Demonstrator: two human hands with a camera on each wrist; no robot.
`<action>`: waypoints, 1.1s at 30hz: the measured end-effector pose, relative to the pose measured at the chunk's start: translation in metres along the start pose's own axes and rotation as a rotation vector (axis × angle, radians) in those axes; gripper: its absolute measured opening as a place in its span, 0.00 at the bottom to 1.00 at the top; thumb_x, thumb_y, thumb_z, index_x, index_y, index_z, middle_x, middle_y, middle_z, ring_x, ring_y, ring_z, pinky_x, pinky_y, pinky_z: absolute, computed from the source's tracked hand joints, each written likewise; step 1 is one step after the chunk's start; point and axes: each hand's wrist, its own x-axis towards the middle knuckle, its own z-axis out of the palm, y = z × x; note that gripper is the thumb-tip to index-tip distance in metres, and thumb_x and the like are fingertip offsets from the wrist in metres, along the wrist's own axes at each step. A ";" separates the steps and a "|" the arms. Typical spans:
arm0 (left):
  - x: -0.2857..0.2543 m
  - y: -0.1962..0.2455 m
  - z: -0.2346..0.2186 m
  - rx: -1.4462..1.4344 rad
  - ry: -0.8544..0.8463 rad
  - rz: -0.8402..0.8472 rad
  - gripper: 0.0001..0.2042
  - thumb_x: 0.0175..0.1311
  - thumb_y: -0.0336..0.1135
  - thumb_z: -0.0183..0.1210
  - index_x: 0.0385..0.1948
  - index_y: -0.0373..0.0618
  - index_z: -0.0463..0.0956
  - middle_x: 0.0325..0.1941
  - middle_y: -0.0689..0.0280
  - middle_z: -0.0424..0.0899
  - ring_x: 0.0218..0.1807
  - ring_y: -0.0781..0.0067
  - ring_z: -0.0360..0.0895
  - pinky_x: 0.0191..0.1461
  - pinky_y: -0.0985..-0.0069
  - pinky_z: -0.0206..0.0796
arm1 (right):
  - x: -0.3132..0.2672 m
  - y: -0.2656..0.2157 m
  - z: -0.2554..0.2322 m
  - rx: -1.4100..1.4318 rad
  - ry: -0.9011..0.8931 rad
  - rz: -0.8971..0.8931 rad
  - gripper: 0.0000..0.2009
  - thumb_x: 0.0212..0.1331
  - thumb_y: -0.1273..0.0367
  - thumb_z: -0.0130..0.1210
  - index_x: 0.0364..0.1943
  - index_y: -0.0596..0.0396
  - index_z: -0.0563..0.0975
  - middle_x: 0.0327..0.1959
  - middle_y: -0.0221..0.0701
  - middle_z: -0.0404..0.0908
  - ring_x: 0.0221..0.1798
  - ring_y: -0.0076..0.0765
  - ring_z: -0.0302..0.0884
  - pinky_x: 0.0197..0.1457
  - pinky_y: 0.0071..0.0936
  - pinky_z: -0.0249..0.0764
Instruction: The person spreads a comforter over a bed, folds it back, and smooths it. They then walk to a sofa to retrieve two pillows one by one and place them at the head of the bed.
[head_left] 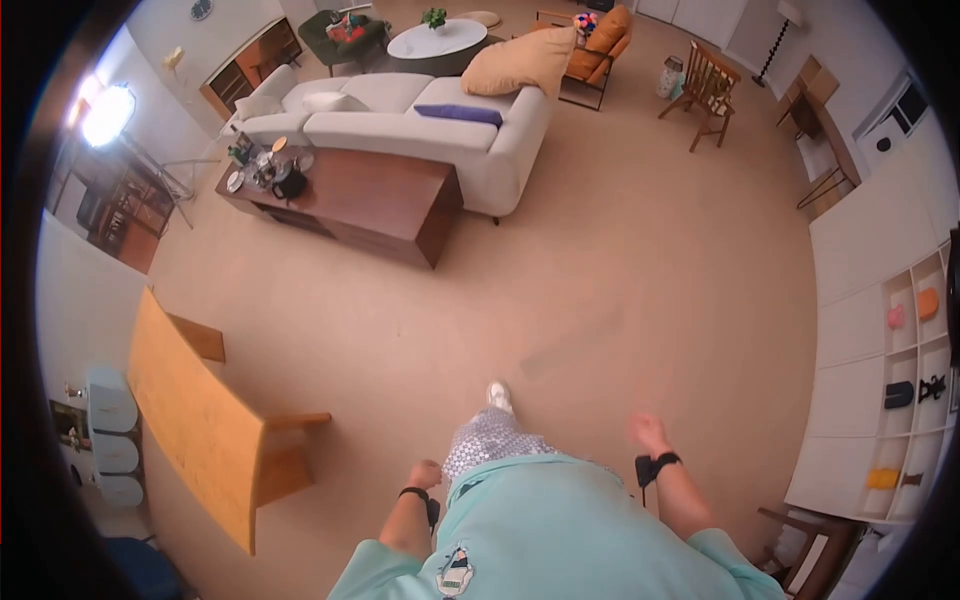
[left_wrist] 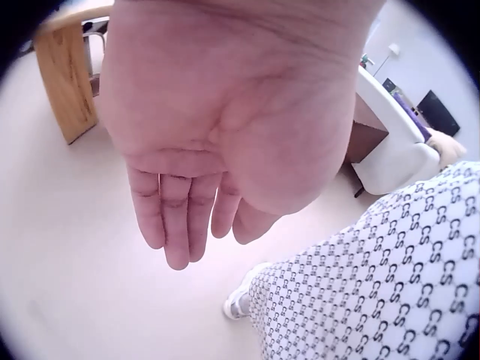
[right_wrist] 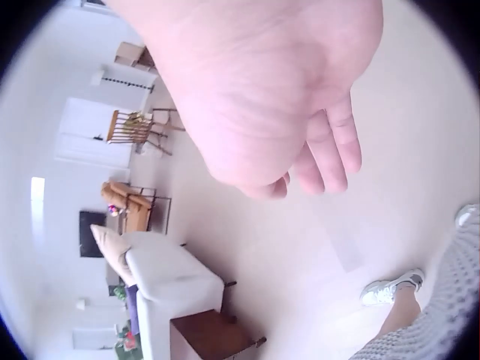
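Both hands hang at the person's sides and hold nothing. The left hand [head_left: 426, 473] is beside the patterned trousers [head_left: 490, 440] in the head view. Its palm and relaxed fingers [left_wrist: 176, 214] face the camera in the left wrist view, over the pale floor. On the other side, the right hand [head_left: 650, 434] swings out from the body, a black wrist strap [head_left: 660, 466] behind it. The right wrist view shows its loose fingers [right_wrist: 330, 150], with bare floor beyond them. A white sneaker [head_left: 499, 396] is stepping forward.
A wooden table [head_left: 190, 400] stands close on the left. Ahead are a dark brown cabinet [head_left: 350, 190] bearing a kettle and cups, and a white sofa [head_left: 400, 130]. White shelving [head_left: 850, 400] lines the right wall. A wooden chair [head_left: 705, 90] stands farther back.
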 end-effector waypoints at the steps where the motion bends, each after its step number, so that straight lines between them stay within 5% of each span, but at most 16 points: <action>1: 0.020 0.038 -0.016 0.009 0.016 0.065 0.11 0.59 0.35 0.59 0.36 0.35 0.81 0.25 0.59 0.84 0.26 0.68 0.83 0.31 0.71 0.76 | 0.001 0.002 -0.001 -0.034 -0.015 0.054 0.09 0.64 0.73 0.53 0.46 0.56 0.79 0.31 0.28 0.82 0.29 0.24 0.77 0.29 0.26 0.74; 4: 0.122 0.131 -0.064 0.181 0.024 0.311 0.11 0.58 0.37 0.58 0.33 0.38 0.82 0.27 0.56 0.86 0.28 0.63 0.85 0.35 0.68 0.77 | 0.005 -0.021 -0.002 -0.040 0.034 0.311 0.09 0.62 0.69 0.54 0.41 0.57 0.79 0.31 0.34 0.83 0.28 0.33 0.81 0.30 0.30 0.77; 8: 0.176 0.289 -0.127 0.241 0.291 0.486 0.10 0.57 0.35 0.58 0.32 0.38 0.82 0.25 0.56 0.85 0.27 0.62 0.85 0.36 0.67 0.77 | 0.038 -0.034 -0.015 0.106 0.043 0.400 0.12 0.60 0.66 0.55 0.43 0.58 0.79 0.36 0.37 0.83 0.32 0.36 0.83 0.32 0.31 0.79; 14: 0.232 0.460 -0.148 0.070 0.298 0.459 0.10 0.57 0.35 0.58 0.32 0.40 0.83 0.23 0.58 0.85 0.25 0.65 0.84 0.37 0.68 0.77 | 0.125 -0.115 -0.013 0.088 0.085 0.440 0.12 0.60 0.67 0.54 0.44 0.58 0.78 0.36 0.38 0.83 0.33 0.39 0.84 0.32 0.33 0.80; 18: 0.291 0.477 -0.118 0.097 0.234 0.424 0.09 0.59 0.36 0.56 0.27 0.41 0.82 0.21 0.59 0.84 0.26 0.68 0.85 0.37 0.70 0.77 | 0.257 -0.159 -0.029 0.085 -0.086 0.419 0.10 0.61 0.67 0.52 0.42 0.58 0.78 0.34 0.37 0.83 0.30 0.37 0.83 0.29 0.32 0.78; 21: 0.250 0.527 -0.103 0.186 0.029 0.268 0.08 0.60 0.34 0.59 0.31 0.38 0.83 0.23 0.57 0.84 0.26 0.68 0.83 0.33 0.69 0.77 | 0.343 -0.250 -0.037 0.018 -0.032 0.366 0.09 0.61 0.68 0.52 0.39 0.57 0.79 0.31 0.34 0.82 0.27 0.33 0.80 0.26 0.29 0.76; 23: 0.238 0.566 -0.101 0.184 0.028 0.178 0.09 0.58 0.33 0.60 0.32 0.35 0.82 0.25 0.57 0.85 0.26 0.68 0.83 0.33 0.71 0.77 | 0.414 -0.303 -0.053 -0.167 -0.072 0.176 0.09 0.63 0.67 0.51 0.39 0.58 0.79 0.30 0.33 0.82 0.28 0.32 0.81 0.27 0.29 0.77; 25: 0.241 0.594 -0.099 0.146 0.089 0.143 0.10 0.57 0.32 0.60 0.33 0.33 0.82 0.25 0.57 0.84 0.26 0.67 0.83 0.32 0.70 0.77 | 0.481 -0.349 -0.058 -0.032 0.005 0.045 0.09 0.63 0.69 0.51 0.40 0.58 0.79 0.30 0.31 0.82 0.27 0.28 0.79 0.27 0.27 0.76; 29: 0.281 0.644 -0.096 0.005 0.135 0.049 0.11 0.61 0.34 0.57 0.37 0.35 0.80 0.29 0.58 0.85 0.27 0.66 0.83 0.30 0.72 0.76 | 0.526 -0.514 -0.048 -0.003 0.008 -0.016 0.08 0.64 0.71 0.51 0.43 0.57 0.78 0.30 0.29 0.81 0.28 0.25 0.78 0.30 0.25 0.76; 33: 0.344 0.719 -0.092 -0.033 0.089 0.068 0.11 0.61 0.34 0.56 0.37 0.35 0.80 0.30 0.57 0.85 0.27 0.66 0.83 0.31 0.71 0.76 | 0.617 -0.547 -0.046 0.105 -0.048 -0.113 0.09 0.66 0.70 0.51 0.46 0.55 0.77 0.32 0.29 0.81 0.32 0.27 0.80 0.33 0.26 0.78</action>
